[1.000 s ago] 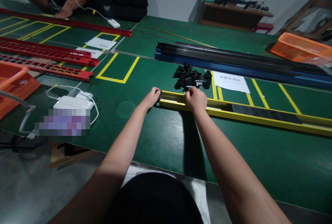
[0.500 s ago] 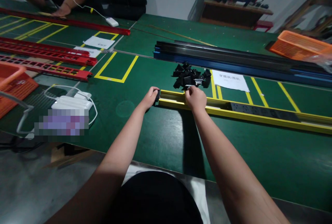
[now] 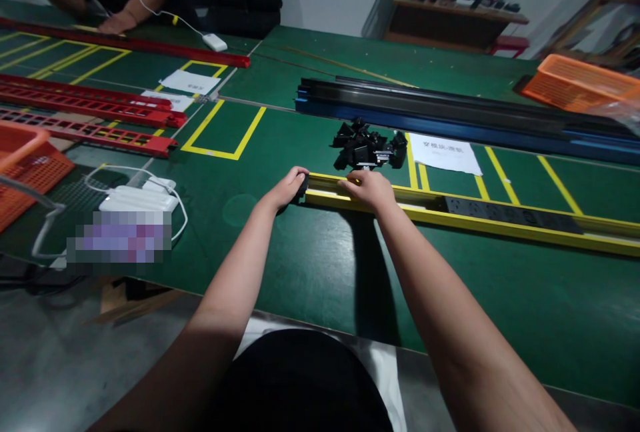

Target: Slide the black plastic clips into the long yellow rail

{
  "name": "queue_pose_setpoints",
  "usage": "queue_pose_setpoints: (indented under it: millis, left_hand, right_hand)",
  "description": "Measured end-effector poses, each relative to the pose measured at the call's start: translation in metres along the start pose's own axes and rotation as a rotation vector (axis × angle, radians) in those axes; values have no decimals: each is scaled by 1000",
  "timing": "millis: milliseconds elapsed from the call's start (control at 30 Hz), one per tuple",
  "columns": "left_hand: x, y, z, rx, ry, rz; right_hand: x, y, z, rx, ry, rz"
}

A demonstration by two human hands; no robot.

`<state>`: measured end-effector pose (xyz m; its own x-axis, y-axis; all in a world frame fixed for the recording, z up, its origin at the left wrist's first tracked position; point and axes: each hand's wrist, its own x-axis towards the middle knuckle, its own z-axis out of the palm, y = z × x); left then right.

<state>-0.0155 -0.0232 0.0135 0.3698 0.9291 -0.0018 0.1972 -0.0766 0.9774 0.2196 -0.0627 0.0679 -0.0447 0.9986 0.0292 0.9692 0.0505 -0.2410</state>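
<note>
Left grip (image 3: 290, 189) on end piece (image 3: 303, 185), parts (image 3: 369, 149) beyond.

The left hand (image 3: 290, 189) and the right hand (image 3: 367, 187) are bare, and so are both wrists. The left forearm (image 3: 235, 265) and the right forearm (image 3: 440, 285) are uncovered too, narrow at the wrist and broader toward the near edge of the view. Over the body, at the near middle, lies a black garment (image 3: 305, 385) with a smooth, rounded outline; it looks plain and matt, and its deep shade hides any seam or print. White cloth (image 3: 387, 365) shows to the left and right of this dark curve, with soft creases on the right; whether it is worn or belongs to a seat is unclear.
</note>
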Motion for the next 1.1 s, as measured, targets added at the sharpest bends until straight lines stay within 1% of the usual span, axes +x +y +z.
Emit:
queue_pose_setpoints:
  millis: [67,167,233,333,433,533,600,700,833,900,967,1033,1100]
  left_hand:
    - [0,0,0,6,0,-3]
    - [2,1,-1,30,-4,0]
    - [3,0,-1,48,18,18]
    - [4,-2,3,71,83,38]
    - [3,-3,11,55,163,4]
    - [3,-3,16,-16,274,-23]
    - [4,-3,17,-92,290,-2]
    - [6,-1,19,-153,217,57]
    - [8,7,30,-74,80,77]
    - [8,11,33,-42,24,87]
    - [6,13,30,-31,-38,127]
    - [2,13,21,2,-106,173]
    - [-3,11,13,76,-145,181]
  right_hand:
    - [2,0,0,-25,-22,18]
    - [3,-2,0,-52,-6,39]
    - [2,-4,0,-53,-14,45]
    - [1,-5,-1,-48,-29,49]
    - [0,-5,-1,-54,-27,48]
    - [0,-5,-2,-62,-26,57]
    - [0,-6,-2,-68,-30,66]
    - [0,-7,-3,-78,-39,68]
    - [-1,-8,-2,-87,-23,57]
    - [-1,-9,-2,-84,-22,58]
    - [-1,-8,-2,-74,-29,64]
    - [-1,-6,-4,-56,-36,69]
    - [0,-4,-6,-31,-53,85]
